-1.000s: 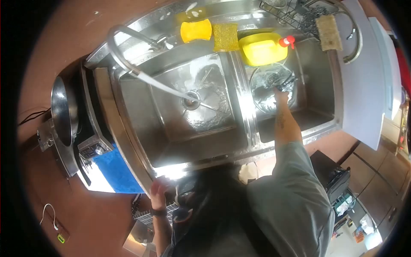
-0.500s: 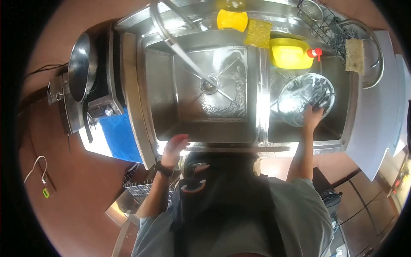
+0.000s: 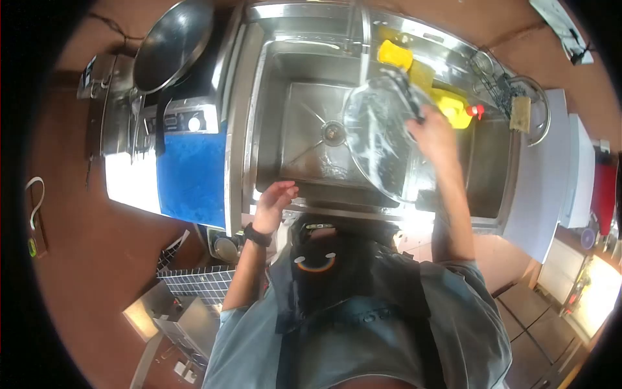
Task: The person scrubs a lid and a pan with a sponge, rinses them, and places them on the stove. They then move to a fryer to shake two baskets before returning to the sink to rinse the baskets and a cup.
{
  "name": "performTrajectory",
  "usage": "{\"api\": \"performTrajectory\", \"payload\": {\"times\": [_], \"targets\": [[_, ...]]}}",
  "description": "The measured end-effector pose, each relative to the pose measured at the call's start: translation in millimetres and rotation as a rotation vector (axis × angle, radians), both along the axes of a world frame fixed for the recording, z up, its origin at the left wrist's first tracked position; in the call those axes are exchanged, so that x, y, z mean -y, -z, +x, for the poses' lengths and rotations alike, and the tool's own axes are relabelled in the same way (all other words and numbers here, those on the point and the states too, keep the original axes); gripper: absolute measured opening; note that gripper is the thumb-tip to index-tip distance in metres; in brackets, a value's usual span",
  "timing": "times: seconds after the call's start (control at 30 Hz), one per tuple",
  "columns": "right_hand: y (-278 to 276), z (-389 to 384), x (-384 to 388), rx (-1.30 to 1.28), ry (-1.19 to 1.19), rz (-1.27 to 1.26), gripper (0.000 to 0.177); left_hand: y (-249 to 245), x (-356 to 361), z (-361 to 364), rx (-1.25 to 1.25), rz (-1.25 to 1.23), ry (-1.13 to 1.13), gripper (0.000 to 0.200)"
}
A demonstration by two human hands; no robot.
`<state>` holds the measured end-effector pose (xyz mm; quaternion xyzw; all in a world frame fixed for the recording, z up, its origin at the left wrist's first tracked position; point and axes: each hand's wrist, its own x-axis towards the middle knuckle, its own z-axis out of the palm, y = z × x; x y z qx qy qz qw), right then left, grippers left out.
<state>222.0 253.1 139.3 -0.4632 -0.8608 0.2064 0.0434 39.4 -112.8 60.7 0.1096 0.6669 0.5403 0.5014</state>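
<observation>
My right hand (image 3: 433, 134) grips a round glass pot lid (image 3: 376, 126) by its dark handle. Wet streaks cover the clear glass, and a thin rim runs round it. The lid is tilted above the divider, overlapping the left basin (image 3: 311, 97) and part of the right basin (image 3: 495, 162). Near the left basin's front edge is my left hand (image 3: 275, 202), fingers slightly curved and apart, holding nothing. Behind my right hand lies a yellow bottle (image 3: 451, 107) with a red cap, partly hidden by that hand.
A yellow sponge (image 3: 395, 55) and a yellow scouring cloth (image 3: 421, 76) lie behind the lid. At the right corner are a wire rack (image 3: 494, 81) and a tan sponge (image 3: 520, 114). On the left are a frying pan (image 3: 173, 48) and a blue cloth (image 3: 192, 178).
My right hand has lifted the lid out of the right basin and carried it left over the divider. The view has shifted. My left hand stays near the front edge.
</observation>
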Motion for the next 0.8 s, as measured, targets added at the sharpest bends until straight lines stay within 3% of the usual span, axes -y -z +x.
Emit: {"api": "performTrajectory", "payload": {"times": [0.03,0.2,0.33,0.37,0.57,0.8], "targets": [[14.5,-25.6,-1.0,0.097,-0.026,-0.099,0.039,2.0,9.1,-3.8,0.003,0.012,-0.023,0.031],[83.1,-115.0,0.2,0.199,-0.232,-0.115,0.041,12.2,60.9,-11.6,-0.01,0.031,-0.161,0.032],[105.7,-152.4,2.5,0.32,-0.173,-0.099,0.049,11.6,93.5,-8.3,0.023,0.009,-0.288,0.027],[110.7,-157.7,-1.2,0.36,-0.109,-0.143,0.051,12.0,99.6,-7.4,0.061,0.035,-0.332,0.026],[130.7,-164.0,-11.4,0.375,-0.234,-0.172,0.049,12.8,112.3,-7.9,0.102,0.028,-0.422,0.027],[131.2,-155.5,0.3,0.482,-0.21,-0.123,0.052,17.9,105.8,-25.6,0.037,0.015,-0.329,0.029]]}}
